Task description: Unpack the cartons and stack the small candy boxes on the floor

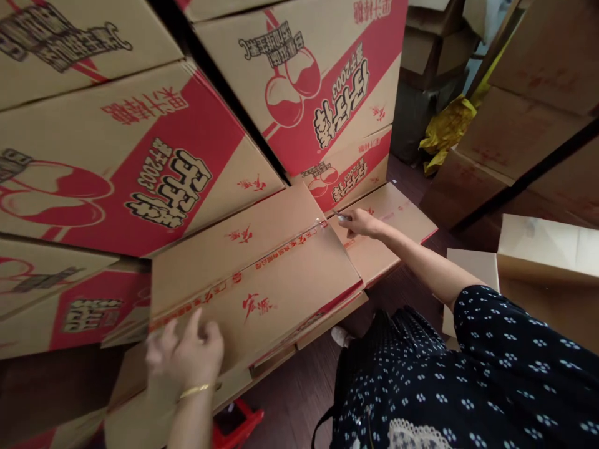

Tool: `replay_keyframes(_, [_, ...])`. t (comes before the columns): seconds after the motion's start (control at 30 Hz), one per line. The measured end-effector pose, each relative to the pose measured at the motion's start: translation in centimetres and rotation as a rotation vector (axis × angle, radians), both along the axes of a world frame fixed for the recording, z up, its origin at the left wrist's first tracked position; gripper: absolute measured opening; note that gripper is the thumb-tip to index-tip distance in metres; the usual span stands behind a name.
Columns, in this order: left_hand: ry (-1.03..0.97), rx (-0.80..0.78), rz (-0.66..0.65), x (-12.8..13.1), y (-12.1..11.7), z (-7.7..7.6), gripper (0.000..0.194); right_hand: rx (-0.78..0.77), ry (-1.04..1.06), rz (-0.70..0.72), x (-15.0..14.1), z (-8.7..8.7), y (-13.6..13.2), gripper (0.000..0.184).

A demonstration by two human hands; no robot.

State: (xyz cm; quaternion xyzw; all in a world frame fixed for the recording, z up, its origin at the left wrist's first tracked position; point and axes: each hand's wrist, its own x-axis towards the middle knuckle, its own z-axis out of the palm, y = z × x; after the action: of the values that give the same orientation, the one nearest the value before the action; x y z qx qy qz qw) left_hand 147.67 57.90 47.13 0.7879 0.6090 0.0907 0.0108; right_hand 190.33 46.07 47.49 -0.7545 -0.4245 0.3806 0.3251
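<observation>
A closed cardboard carton (299, 268) lies in front of me, with printed tape along its middle seam. At the far right end of that seam, my right hand (359, 223) is closed around a small slim tool, which looks like a box knife (343, 216). Its tip points left, close to the carton's end; whether it touches the tape I cannot tell. Over the carton's near left end is my left hand (189, 349), its fingers apart and slightly curled, a little blurred. It holds nothing that I can see.
Tall stacks of red-printed cartons (187, 168) rise behind the carton. Another closed carton (397, 215) lies beyond its right end. An open box (547, 268) stands at the right. A red plastic object (238, 424) is on the floor below. Yellow plastic (449, 128) lies at the back.
</observation>
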Motion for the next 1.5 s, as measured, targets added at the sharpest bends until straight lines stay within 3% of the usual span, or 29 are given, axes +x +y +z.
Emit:
replay_keyframes(0.07, [-0.06, 0.039, -0.218, 6.0, 0.9, 0.2, 0.058, 0.034, 0.161, -0.053, 0.0, 0.0, -0.2, 0.02])
replay_keyframes(0.1, [-0.098, 0.023, -0.392, 9.5, 1.4, 0.3, 0.053, 0.046, 0.2, -0.089, -0.1, 0.1, -0.2, 0.025])
replay_keyframes(0.17, [-0.158, -0.011, -0.668, 16.4, 2.5, 0.2, 0.049, 0.045, 0.168, -0.133, -0.3, 0.3, 0.1, 0.029])
replay_keyframes(0.23, [-0.149, -0.034, -0.848, 22.2, 3.9, 0.1, 0.054, 0.025, 0.067, -0.112, -0.6, 0.7, 0.5, 0.02])
replay_keyframes(0.3, [-0.085, -0.042, -0.967, 26.2, 5.4, 0.1, 0.06, 0.003, -0.037, -0.074, -0.9, 1.1, 0.9, 0.018])
replay_keyframes(0.37, [0.01, -0.052, -1.064, 28.1, 6.8, 0.2, 0.06, -0.017, -0.101, -0.067, -1.2, 1.3, 1.1, 0.023])
replay_keyframes(0.5, [0.143, -0.046, -1.218, 28.5, 8.8, 0.7, 0.056, -0.052, -0.114, -0.086, -1.5, 1.2, 1.3, 0.025])
replay_keyframes(0.8, [0.322, 0.033, -1.434, 29.5, 11.3, 1.8, 0.053, -0.047, -0.119, -0.107, -2.0, 1.4, 1.8, 0.024])
replay_keyframes(1.03, [0.393, -0.022, -1.46, 29.2, 11.6, 2.9, 0.045, -0.106, -0.188, -0.092, -2.4, 1.3, 2.3, 0.026])
replay_keyframes(1.2, [0.319, -0.184, -1.199, 26.7, 13.4, 3.2, 0.058, -0.153, -0.397, -0.02, -2.5, 1.8, 3.0, 0.028])
replay_keyframes(1.3, [0.211, -0.14, -1.267, 27.4, 13.3, 2.8, 0.069, -0.17, -0.444, 0.004, -2.7, 2.3, 3.2, 0.03])
replay_keyframes(1.5, [0.259, -0.124, -1.402, 30.4, 11.5, 0.8, 0.061, -0.183, -0.442, -0.042, -3.3, 2.3, 2.1, 0.031])
